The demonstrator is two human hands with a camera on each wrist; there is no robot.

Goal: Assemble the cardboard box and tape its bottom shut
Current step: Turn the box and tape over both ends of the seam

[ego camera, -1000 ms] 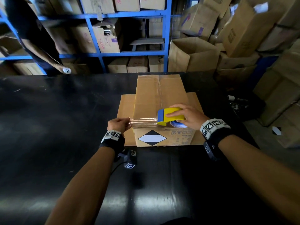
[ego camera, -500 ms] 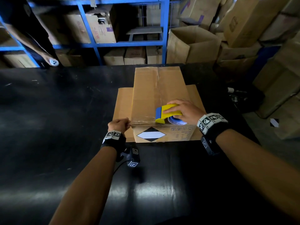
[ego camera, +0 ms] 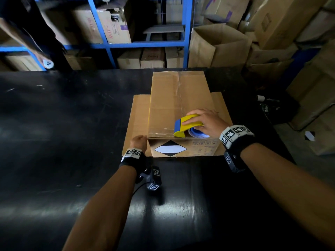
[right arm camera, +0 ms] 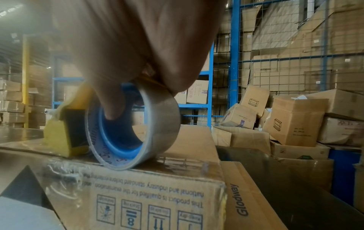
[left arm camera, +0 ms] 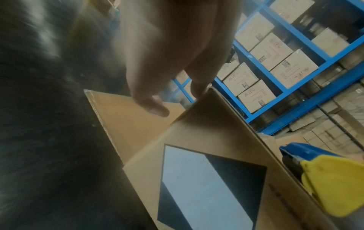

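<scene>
A cardboard box stands bottom-up on the black table, its lower flaps spread flat around it. A black-and-white diamond label marks its near side. My right hand grips a yellow and blue tape dispenser that rests on the box's near top edge; the clear tape roll sits on the cardboard. A strip of clear tape lies across the near edge, left of the dispenser. My left hand presses against the box's near left corner, fingers down its side.
Blue shelving full of cartons runs behind the table. An open carton and stacked boxes crowd the right. Another person's hand holds a white object at far left. The table's right edge drops to the floor.
The stretched tape between my hands has been laid down onto the box's near top edge. My left hand has let go of the tape end and now presses the box's left corner.
</scene>
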